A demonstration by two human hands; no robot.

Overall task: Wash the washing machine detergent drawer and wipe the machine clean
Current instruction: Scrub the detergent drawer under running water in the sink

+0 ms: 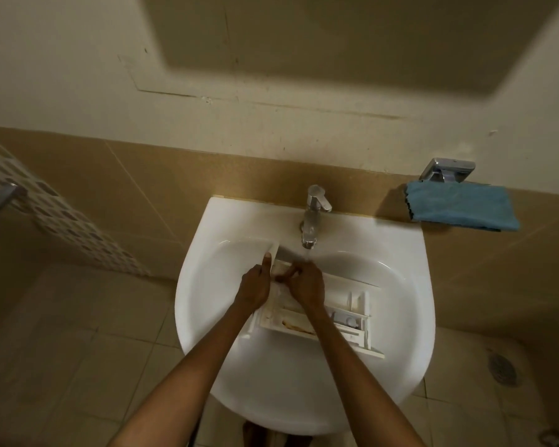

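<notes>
Two hands work the detergent drawer's (346, 312) left end under the tap (317, 201), left hand (255, 285) gripping, right hand (307, 283) pinching its rim, its length running rightward across the sink (400, 317)

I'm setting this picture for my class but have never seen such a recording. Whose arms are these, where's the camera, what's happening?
One camera, worn on a person's head, looks down, so the arms are the wearer's own. A white detergent drawer, stained brown inside, lies in a sink. The tap runs water onto it. The left hand holds the drawer's front end; the right hand, fingers curled, works at it under the stream. A blue cloth lies on the ledge at the right.
</notes>
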